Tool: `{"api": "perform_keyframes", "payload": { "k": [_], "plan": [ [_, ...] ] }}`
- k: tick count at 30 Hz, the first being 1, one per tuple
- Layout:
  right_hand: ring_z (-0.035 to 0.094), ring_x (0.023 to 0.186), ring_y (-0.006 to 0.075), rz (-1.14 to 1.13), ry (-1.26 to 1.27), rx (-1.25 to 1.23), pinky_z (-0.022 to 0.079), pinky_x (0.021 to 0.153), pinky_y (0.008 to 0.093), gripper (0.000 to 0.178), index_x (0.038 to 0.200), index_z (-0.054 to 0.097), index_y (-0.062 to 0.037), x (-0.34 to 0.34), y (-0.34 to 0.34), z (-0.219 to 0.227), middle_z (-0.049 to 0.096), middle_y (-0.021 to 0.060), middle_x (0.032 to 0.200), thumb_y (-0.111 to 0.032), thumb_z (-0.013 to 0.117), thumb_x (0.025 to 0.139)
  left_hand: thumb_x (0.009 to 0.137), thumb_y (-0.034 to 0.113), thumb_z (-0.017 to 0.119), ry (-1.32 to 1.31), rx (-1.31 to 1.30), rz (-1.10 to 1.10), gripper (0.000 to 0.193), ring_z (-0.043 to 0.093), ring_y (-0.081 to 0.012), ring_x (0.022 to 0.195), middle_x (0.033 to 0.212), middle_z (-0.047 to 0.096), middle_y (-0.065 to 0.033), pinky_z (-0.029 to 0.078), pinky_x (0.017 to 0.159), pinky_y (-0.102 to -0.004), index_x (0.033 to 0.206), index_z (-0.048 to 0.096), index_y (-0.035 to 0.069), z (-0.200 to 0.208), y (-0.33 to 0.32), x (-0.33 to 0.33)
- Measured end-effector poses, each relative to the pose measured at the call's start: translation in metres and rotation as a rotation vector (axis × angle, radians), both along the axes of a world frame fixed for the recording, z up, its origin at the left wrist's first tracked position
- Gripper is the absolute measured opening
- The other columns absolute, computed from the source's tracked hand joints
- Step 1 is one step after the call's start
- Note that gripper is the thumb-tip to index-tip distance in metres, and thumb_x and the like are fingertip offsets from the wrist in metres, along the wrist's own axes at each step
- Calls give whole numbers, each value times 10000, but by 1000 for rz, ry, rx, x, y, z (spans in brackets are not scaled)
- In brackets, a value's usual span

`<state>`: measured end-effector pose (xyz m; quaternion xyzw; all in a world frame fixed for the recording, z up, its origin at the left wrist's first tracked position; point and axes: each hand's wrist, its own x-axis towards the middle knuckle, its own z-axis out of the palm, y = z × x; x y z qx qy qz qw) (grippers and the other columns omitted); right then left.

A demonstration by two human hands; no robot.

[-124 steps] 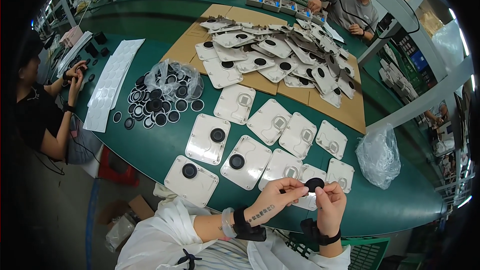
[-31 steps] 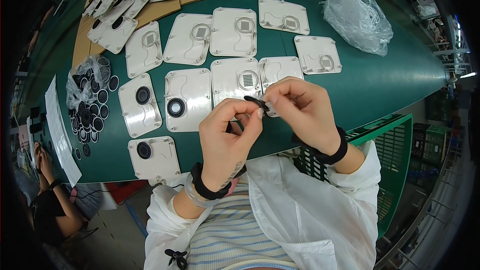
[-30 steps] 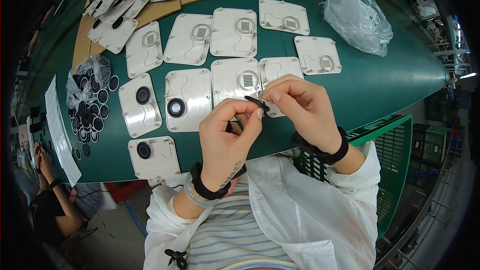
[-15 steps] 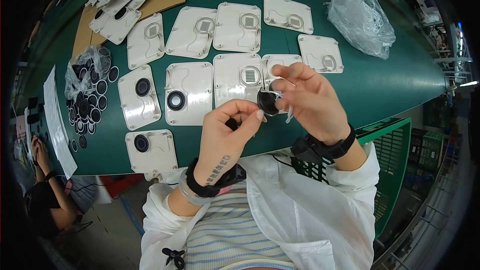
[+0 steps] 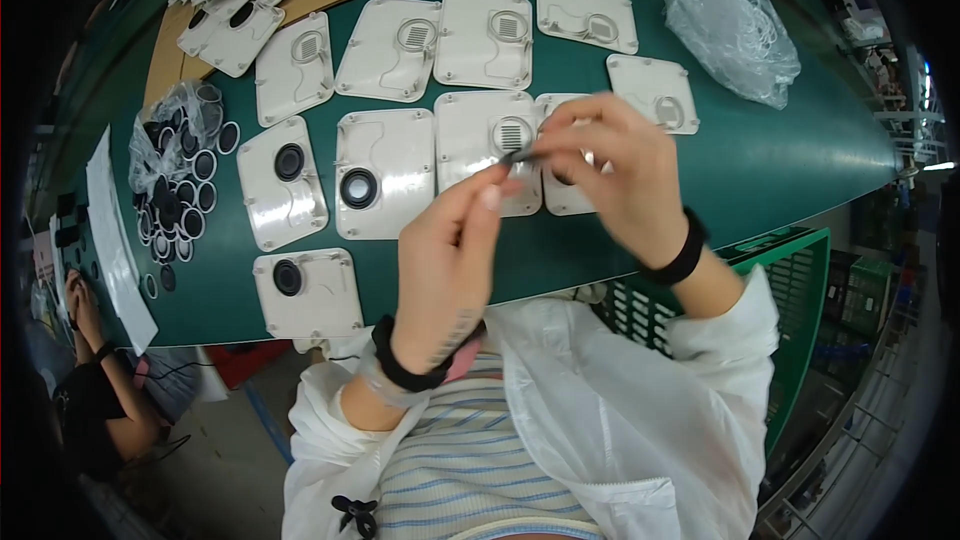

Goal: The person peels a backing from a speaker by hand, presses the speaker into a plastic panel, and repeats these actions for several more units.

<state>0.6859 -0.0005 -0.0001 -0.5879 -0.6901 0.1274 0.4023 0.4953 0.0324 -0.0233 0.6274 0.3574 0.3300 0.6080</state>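
The person's left hand and right hand are pinching a blurred black disc above the table, near its front edge.

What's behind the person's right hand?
Around the right hand, parts of two white panels and the green table show; whatever the hand directly covers can't be seen.

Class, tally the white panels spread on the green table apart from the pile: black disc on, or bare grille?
White panels with a black disc: 3
White panels with a bare grille: 6
Panel partly behind the right hand, unclear: 1
Total: 10
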Motion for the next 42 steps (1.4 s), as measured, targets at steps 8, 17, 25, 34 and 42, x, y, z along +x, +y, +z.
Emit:
{"api": "perform_keyframes", "payload": {
  "k": [8,17,25,34,42],
  "plan": [
    [580,667,74,-159,296,-564,473,612,197,172,917,642,33,13,39,-22,644,50,753,-66,700,789,845,215,584,903,782,-157,403,620,-206,527,1297,519,-163,490,464,-288,1206,562,38,-15,-14,11],
    [589,686,60,-132,335,-644,473,621,185,161,911,628,43,17,37,-37,644,40,750,-63,689,807,841,258,580,997,820,-210,440,608,-191,479,1306,513,-170,482,434,-286,1229,556,53,-21,-11,11],
    [571,663,50,-146,324,-641,456,598,183,167,908,626,41,16,35,-38,642,34,743,-68,695,803,824,235,601,987,753,-188,449,613,-235,487,1268,550,-150,503,463,-304,1230,541,54,-18,-13,14],
    [484,559,73,-147,128,-523,397,519,221,183,888,634,-1,8,29,-36,631,37,717,-74,725,747,808,172,570,1246,961,-155,488,609,-159,469,1195,594,-185,472,410,-264,1287,511,95,-19,-19,34],
    [563,600,233,-180,-277,-210,450,532,321,282,903,621,-51,9,28,-43,589,55,694,-110,764,668,766,112,560,1257,1004,-164,512,581,-128,451,1253,552,-202,461,401,-252,1274,524,61,-22,-18,37]
  ]
}}
